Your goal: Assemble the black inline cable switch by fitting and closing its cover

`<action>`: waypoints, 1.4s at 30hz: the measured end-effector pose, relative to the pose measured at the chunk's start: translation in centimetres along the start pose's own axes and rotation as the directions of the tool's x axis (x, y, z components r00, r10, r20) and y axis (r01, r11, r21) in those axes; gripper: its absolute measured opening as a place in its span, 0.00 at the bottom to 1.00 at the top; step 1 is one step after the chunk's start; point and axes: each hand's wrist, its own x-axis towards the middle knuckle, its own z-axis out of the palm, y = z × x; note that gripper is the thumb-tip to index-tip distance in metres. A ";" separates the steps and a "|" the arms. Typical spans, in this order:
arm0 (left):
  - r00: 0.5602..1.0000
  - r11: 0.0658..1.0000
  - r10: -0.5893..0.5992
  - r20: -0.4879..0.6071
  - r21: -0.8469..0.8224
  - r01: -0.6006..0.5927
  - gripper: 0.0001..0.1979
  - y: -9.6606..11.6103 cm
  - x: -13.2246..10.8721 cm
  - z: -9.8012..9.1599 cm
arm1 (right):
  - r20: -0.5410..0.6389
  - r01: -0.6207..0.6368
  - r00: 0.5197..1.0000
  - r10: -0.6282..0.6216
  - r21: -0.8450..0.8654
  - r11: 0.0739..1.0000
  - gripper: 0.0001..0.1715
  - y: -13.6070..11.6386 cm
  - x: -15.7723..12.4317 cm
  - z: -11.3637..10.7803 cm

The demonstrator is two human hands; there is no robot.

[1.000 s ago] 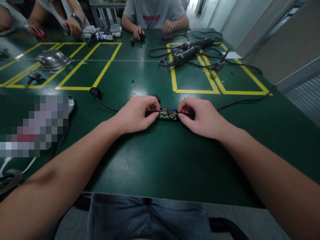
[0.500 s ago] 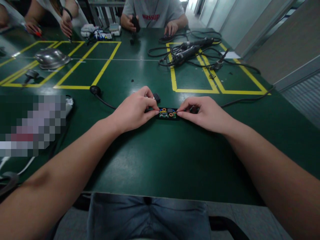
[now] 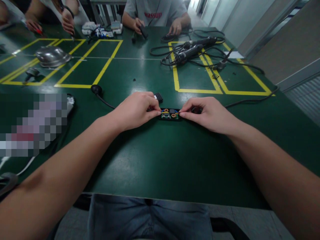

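Open black casing (image 3: 170, 119), narrow and shallow, lies on the green surface (image 3: 170, 156) straight ahead of the wearer, between the two hands. Inside, face up: a green circuit board (image 3: 166, 116) with copper-coloured ring coils (image 3: 173, 115), and fine wires (image 3: 164, 112) in yellow and blue toward the ends. Long axis runs left to right, roughly parallel to the near edge of the surface; one short end points at each hand. Looks flat, no clear tilt.

Left hand (image 3: 136, 111): thumb and forefinger closed in a pinch at the left end, apparently on the wires there. Right hand (image 3: 207, 115): matching pinch at the right end, also apparently on wires; fingertips hide the exact contact.

Handling, my judgement: light pinch, both ends worked evenly, no tug across the solder joints. Fingertips best off the coils; casing best left flat and square so neither end lifts. Some slack in the leads would spare the board.

Further out: left cable (image 3: 106, 102), ending in a round black plug (image 3: 96, 89), passes behind the left hand; right cable (image 3: 250, 101) runs rightward from behind the right. Joins hidden. Ribbed black piece (image 3: 159, 97) just beyond the casing.
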 end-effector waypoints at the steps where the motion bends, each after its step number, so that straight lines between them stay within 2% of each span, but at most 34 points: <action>1: 1.000 1.000 0.007 0.006 0.002 -0.007 0.08 0.0 0.0 -0.1 | 0.002 -0.001 1.000 0.001 0.004 1.000 0.17 0.0 0.0 0.0; 7: 1.000 1.000 0.002 0.010 0.030 -0.002 0.08 0.2 -0.1 -0.1 | 0.032 -0.016 0.999 0.015 0.039 0.999 0.15 0.0 0.0 0.1; 13: 1.000 0.999 0.019 -0.002 0.033 -0.019 0.08 0.1 -0.2 0.0 | -0.041 -0.011 0.999 0.013 0.041 0.999 0.16 0.3 0.1 0.6; 22: 1.000 0.999 -0.003 -0.010 0.036 0.003 0.07 0.8 -0.3 0.2 | -0.064 0.028 0.997 -0.032 -0.053 0.998 0.07 0.3 -0.1 1.0; 26: 1.000 0.997 0.022 -0.005 0.067 -0.021 0.10 1.0 -0.5 0.2 | -0.068 0.058 0.996 -0.064 -0.094 0.994 0.05 0.2 -0.3 1.2; 29: 0.999 0.997 0.028 -0.039 0.080 -0.025 0.13 0.9 -0.6 0.1 | -0.071 0.070 0.994 -0.079 -0.123 0.990 0.02 -0.2 -0.4 1.4; 34: 0.989 0.986 -0.063 -0.137 0.145 0.083 0.17 0.0 -0.5 0.8 | -0.082 0.105 0.990 -0.119 -0.158 0.982 0.02 -0.4 -0.4 1.6; 39: 0.913 0.952 -0.193 -0.359 0.157 0.263 0.18 -2.2 -0.6 2.1 | -0.084 0.118 0.987 -0.135 -0.183 0.976 0.02 -0.4 -0.4 1.7; 40: 0.905 0.948 -0.215 -0.368 0.144 0.283 0.19 -2.6 -0.6 2.2 | -0.082 0.118 0.987 -0.135 -0.185 0.976 0.02 -0.4 -0.4 1.7; 42: 0.913 0.943 -0.252 -0.320 0.130 0.306 0.21 -3.0 -0.5 2.3 | -0.080 0.121 0.987 -0.137 -0.185 0.975 0.02 -0.4 -0.4 1.8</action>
